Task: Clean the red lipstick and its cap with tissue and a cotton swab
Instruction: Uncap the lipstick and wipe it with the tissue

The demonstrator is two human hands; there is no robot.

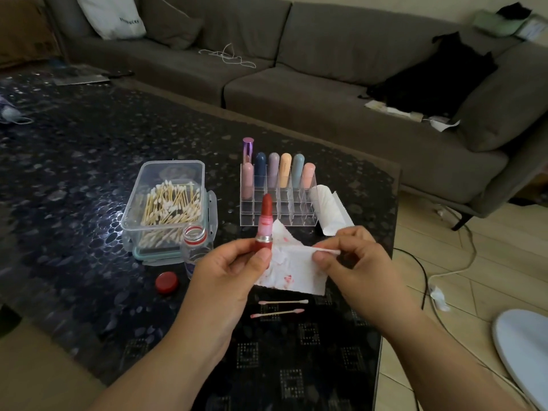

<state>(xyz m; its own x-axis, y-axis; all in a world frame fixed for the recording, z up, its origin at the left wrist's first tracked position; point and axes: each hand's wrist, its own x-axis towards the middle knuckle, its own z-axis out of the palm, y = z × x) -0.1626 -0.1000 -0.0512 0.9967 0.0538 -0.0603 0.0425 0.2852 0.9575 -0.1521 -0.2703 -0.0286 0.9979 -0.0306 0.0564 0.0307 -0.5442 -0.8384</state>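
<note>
My left hand (234,262) holds the red lipstick (264,225) upright by its red base, the red bullet wound out above a pink smeared collar. A white tissue (292,269) with red smears hangs between both hands. My right hand (347,256) pinches the tissue's upper edge together with a cotton swab (327,250), whose white tip sticks out to the right. Two used swabs (280,308) with pink tips lie on the table just below the tissue. The lipstick's cap is not visible to me.
A clear box of cotton swabs (169,203) stands left of the hands, with an open small bottle (195,247) and its red lid (166,282) in front. A clear organizer with several pastel lipsticks (277,194) and a tissue pack (330,210) are behind. The table's right edge (388,292) is close.
</note>
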